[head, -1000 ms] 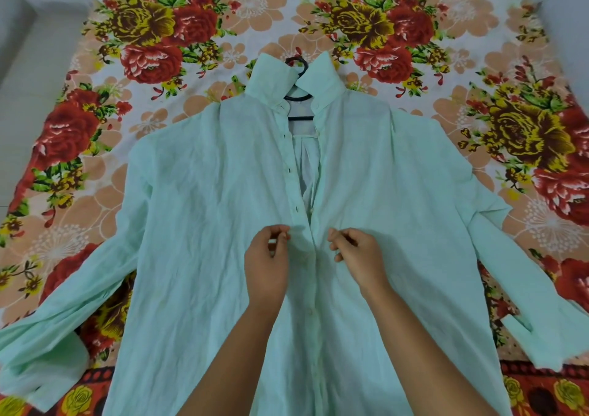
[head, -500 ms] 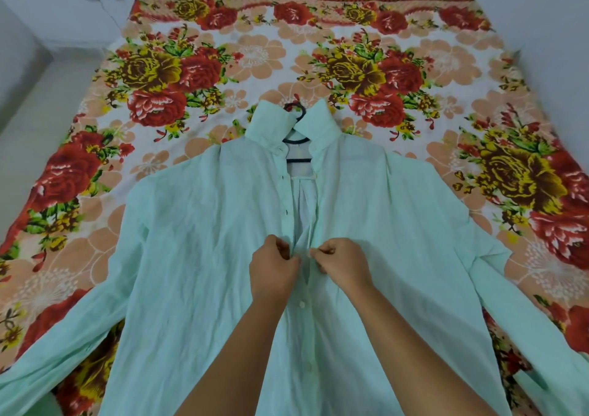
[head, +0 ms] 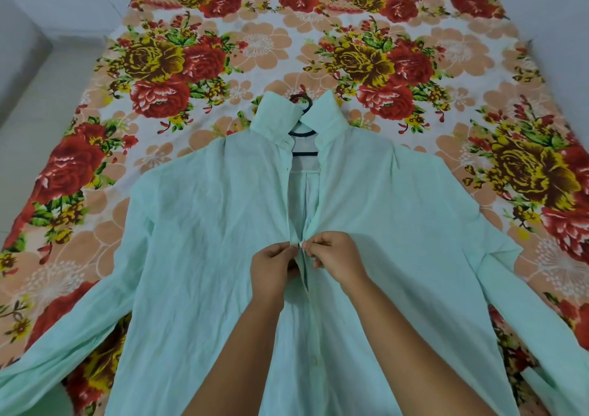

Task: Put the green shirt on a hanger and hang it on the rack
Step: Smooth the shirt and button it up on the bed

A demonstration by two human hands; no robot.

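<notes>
The pale green shirt (head: 197,240) lies face up on the bed, sleeves spread to both sides and collar raised. A dark hanger (head: 302,104) sits inside it; its hook pokes out between the collar points and its bars show in the open neck. My left hand (head: 274,265) pinches the left front edge at mid-chest. My right hand (head: 334,256) pinches the right front edge, fingertips meeting those of the left at a button. Above my hands the front gapes open; below them it lies closed. No rack is in view.
A floral bedsheet (head: 204,61) in red, yellow and peach covers the bed under the shirt. Pale floor (head: 41,103) runs along the bed's left side, and a light wall (head: 561,32) borders the right.
My hands have come together at the shirt's front edges and moved slightly up toward the collar. The view has tilted up, showing more of the bed's far end.
</notes>
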